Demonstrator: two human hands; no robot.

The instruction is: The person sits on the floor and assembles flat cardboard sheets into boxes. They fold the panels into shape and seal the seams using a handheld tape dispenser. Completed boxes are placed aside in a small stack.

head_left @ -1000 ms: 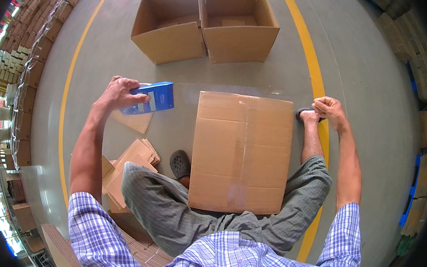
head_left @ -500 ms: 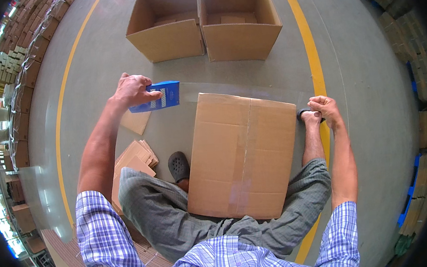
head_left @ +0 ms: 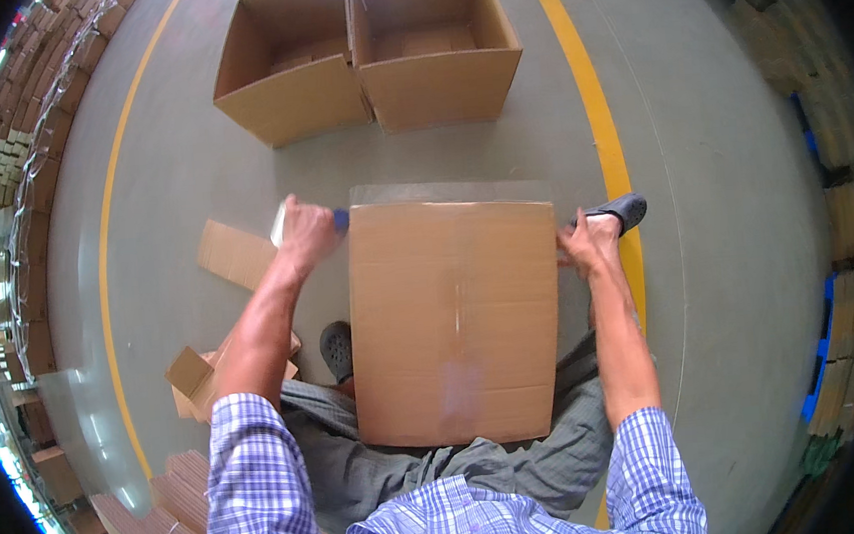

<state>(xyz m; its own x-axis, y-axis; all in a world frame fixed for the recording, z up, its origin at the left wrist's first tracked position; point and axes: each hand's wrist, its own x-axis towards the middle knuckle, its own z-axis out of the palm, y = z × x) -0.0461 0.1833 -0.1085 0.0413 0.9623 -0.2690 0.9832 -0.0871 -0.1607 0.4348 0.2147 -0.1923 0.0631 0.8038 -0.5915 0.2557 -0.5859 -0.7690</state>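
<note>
A brown cardboard box [head_left: 456, 315] stands between my legs, close against my lap. A strip of clear packing tape [head_left: 446, 193] runs along its far edge and juts past it. At the far left corner my left hand [head_left: 310, 234] is closed around a blue tape dispenser [head_left: 341, 220], mostly hidden by the hand, a pale part showing behind. By the far right corner, my right hand [head_left: 588, 244] has its curled fingers against the side of the box, at the strip's end. Those fingers are partly blurred.
Two open cardboard boxes [head_left: 441, 90] stand side by side on the floor beyond. Loose cardboard pieces [head_left: 235, 254] lie to the left, with stacked flat cardboard [head_left: 165, 503] nearer me. Yellow lines [head_left: 582, 64] run along both sides. Piled cardboard [head_left: 849, 334] lines the right.
Both hands have come inward to the box's sides, and the stretched tape now lies at its far edge. The dispenser has tipped downward. The box appears straighter in view.
</note>
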